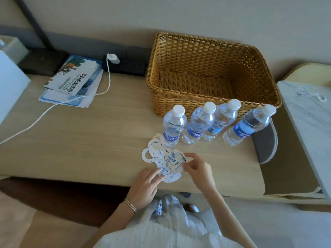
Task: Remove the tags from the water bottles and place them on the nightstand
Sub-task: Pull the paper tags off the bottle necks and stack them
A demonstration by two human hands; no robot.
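Note:
Several clear water bottles [198, 123] with white caps and blue labels stand in a row on the wooden nightstand [89, 140], just in front of the basket. None of their necks carries a tag. A loose pile of white paper tags [161, 154] with blue print and round neck holes lies on the nightstand in front of the leftmost bottle. My right hand [196, 167] pinches one tag at the pile's right side. My left hand [145, 185] rests its fingertips on the near edge of the pile.
An empty wicker basket [213, 51] stands behind the bottles. Brochures [73, 81] lie at the back left, with a white charger [112, 59] and its cable trailing left. A white box [10, 83] is at the far left. A marble-topped surface [308, 113] lies to the right.

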